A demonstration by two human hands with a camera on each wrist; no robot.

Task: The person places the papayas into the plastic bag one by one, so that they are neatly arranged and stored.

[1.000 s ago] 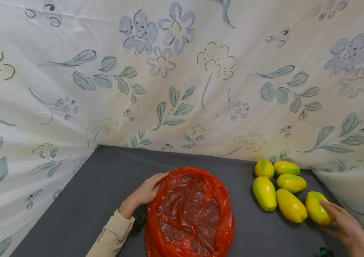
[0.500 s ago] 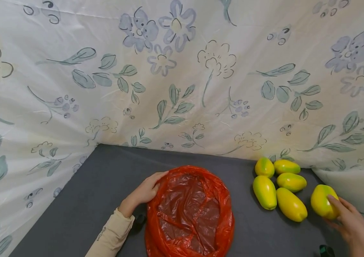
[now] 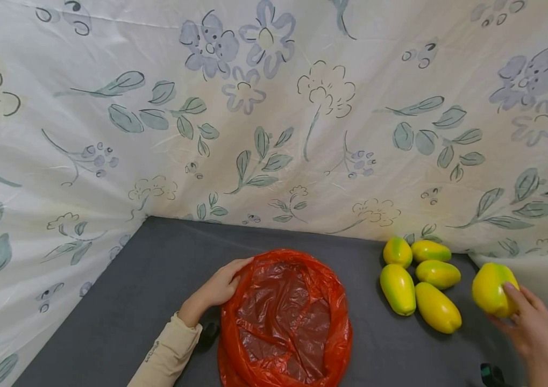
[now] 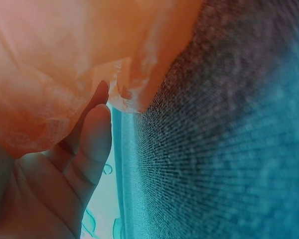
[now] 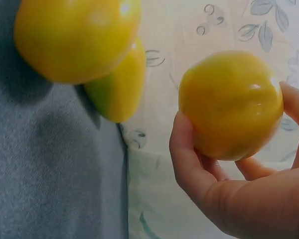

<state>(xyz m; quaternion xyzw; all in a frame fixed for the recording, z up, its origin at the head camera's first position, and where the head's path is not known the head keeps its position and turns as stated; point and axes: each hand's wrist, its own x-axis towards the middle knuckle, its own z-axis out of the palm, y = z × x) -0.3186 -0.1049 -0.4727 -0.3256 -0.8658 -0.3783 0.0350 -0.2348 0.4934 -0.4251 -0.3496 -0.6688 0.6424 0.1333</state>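
A red plastic bag point(image 3: 339, 322) stands on the dark table with its round mouth facing up. My left hand point(image 3: 219, 285) holds the bag's left rim; in the left wrist view the thumb point(image 4: 95, 144) lies close to the thin plastic. At the far right my right hand point(image 3: 535, 317) grips a shiny yellow-green mango point(image 3: 493, 290), lifted off the table. The right wrist view has this mango point(image 5: 231, 104) between thumb and fingers. Several more mangoes point(image 3: 438, 309) lie grouped to the left of the held one, apart from the bag.
Dark cloth point(image 3: 123, 301) covers the table. A floral curtain point(image 3: 274, 140) closes off the back and both sides. Small black objects show near each wrist, one point(image 3: 491, 373) at the lower right and another point(image 3: 208, 336) beside the left sleeve point(image 3: 169, 349).
My right hand has raised the mango from the table and moved it up and slightly right, away from the group. The left hand and bag have stayed in place.
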